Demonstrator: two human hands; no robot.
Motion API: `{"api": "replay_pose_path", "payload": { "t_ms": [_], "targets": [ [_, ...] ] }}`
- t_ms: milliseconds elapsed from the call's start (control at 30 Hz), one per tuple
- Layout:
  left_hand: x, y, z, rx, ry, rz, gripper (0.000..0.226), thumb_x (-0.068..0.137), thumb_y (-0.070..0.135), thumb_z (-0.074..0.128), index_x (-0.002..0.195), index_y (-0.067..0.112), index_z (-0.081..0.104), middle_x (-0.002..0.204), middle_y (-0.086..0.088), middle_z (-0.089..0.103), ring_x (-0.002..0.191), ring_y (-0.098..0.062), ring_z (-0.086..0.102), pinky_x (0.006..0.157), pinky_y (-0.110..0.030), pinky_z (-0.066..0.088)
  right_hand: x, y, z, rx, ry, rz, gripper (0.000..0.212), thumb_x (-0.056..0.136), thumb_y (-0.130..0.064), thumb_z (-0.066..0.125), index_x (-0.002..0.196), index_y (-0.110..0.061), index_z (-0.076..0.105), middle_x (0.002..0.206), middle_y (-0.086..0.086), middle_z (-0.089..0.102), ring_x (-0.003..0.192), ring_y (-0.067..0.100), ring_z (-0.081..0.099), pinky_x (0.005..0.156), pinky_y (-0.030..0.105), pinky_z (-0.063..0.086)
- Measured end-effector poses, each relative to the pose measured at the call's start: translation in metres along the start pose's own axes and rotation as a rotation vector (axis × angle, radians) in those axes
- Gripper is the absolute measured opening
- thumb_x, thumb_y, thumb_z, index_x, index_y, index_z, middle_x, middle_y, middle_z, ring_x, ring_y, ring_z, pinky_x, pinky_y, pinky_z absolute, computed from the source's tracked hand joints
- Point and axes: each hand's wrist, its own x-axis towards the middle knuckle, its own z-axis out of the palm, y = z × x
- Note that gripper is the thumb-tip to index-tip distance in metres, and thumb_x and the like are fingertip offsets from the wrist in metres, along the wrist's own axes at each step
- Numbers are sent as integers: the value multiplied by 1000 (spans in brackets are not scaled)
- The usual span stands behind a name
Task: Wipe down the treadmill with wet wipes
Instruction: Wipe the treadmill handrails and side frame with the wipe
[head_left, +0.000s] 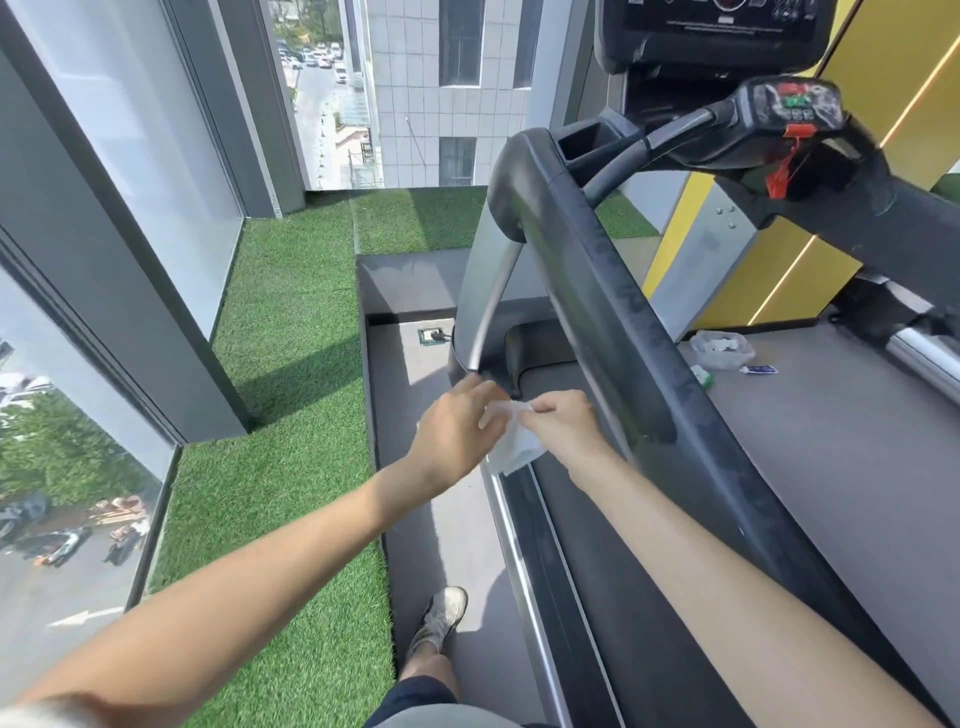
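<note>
A white wet wipe (514, 441) hangs between both hands, just left of the treadmill's dusty black left handrail (597, 296). My left hand (457, 431) pinches the wipe's upper left edge. My right hand (563, 421) pinches its upper right edge, close to the handrail. The treadmill belt (831, 467) stretches out to the right. The console (711, 26) and a control pod with a red safety clip (795, 109) sit at the top right.
On the belt's front end lie a clear plastic bag (722, 349), a green-white wipe packet (702, 376) and a small blue sachet (759, 370). A floor socket (431, 336) sits by the silver upright. Artificial grass (291, 364) and glass windows are on the left; my shoe (441, 618) stands on the grey floor.
</note>
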Motion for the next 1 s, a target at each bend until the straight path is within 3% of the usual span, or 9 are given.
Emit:
{"api": "replay_pose_path", "payload": {
  "t_ms": [100, 200, 267, 400, 567, 667, 767, 867, 1000],
  "targets": [
    [-14, 1, 18, -146, -29, 39, 30, 87, 33, 66, 114, 19, 64, 95, 6, 53, 80, -10, 55, 77, -28, 46, -8, -8, -5, 248, -18, 108, 19, 83, 0, 53, 82, -8, 70, 85, 8, 66, 77, 18, 58, 79, 36, 55],
    [-14, 1, 27, -169, -98, 105, 57, 76, 30, 79, 127, 16, 57, 102, 3, 47, 87, -10, 48, 82, -20, 40, -15, -11, -15, 301, 19, 125, 20, 85, 1, 47, 95, 10, 62, 104, 29, 65, 82, 38, 61, 96, 51, 46],
    [-8, 5, 33, -156, -88, 93, 51, 76, 22, 77, 123, 16, 57, 103, 0, 51, 86, -11, 48, 79, -21, 39, -17, -10, -20, 265, 45, 101, 26, 85, -1, 46, 101, 17, 54, 108, 34, 57, 99, 49, 56, 96, 57, 41],
    [17, 16, 43, -505, -11, -288, 21, 80, -2, 54, 93, 14, 59, 80, 6, 58, 70, -4, 52, 56, -9, 39, -17, -3, -37, -158, 159, -87, 30, 92, -15, 46, 111, 2, 61, 104, 18, 68, 107, 35, 57, 91, 40, 47],
    [80, 10, 74, -736, 30, -608, 17, 78, -2, 57, 84, 13, 58, 71, 1, 59, 71, -21, 58, 52, -23, 46, -19, 15, -69, -646, 451, -445, 21, 87, -4, 54, 103, -7, 67, 105, 9, 67, 105, 32, 58, 87, 37, 44],
    [121, 15, 89, -737, 43, -590, 23, 68, 8, 59, 88, 18, 62, 79, -1, 65, 77, -23, 63, 61, -33, 56, -13, 26, -84, -792, 481, -376, 34, 88, -4, 53, 121, -4, 60, 138, 16, 50, 134, 32, 40, 108, 46, 35],
    [142, 22, 111, -708, 88, -622, 13, 81, 18, 59, 88, 15, 69, 79, -5, 68, 77, -28, 64, 63, -27, 50, -12, 30, -93, -852, 436, -240, 49, 95, -14, 43, 144, -9, 35, 156, 11, 23, 145, 25, 19, 115, 37, 19],
    [121, 52, 128, -600, 195, -528, 48, 95, 45, 50, 69, 6, 57, 58, 1, 46, 55, -19, 41, 54, -25, 33, -13, 32, -96, -771, 434, -184, 52, 98, -17, 40, 148, -11, 28, 156, 8, 24, 141, 22, 27, 112, 34, 26],
    [36, 86, 148, -579, 247, -231, 12, 97, 9, 49, 92, 12, 60, 89, 6, 45, 76, -4, 40, 70, -17, 38, -14, 28, -101, -707, 456, -132, 51, 98, -16, 39, 148, -16, 27, 141, 10, 48, 124, 28, 46, 89, 35, 38]
  ]
}}
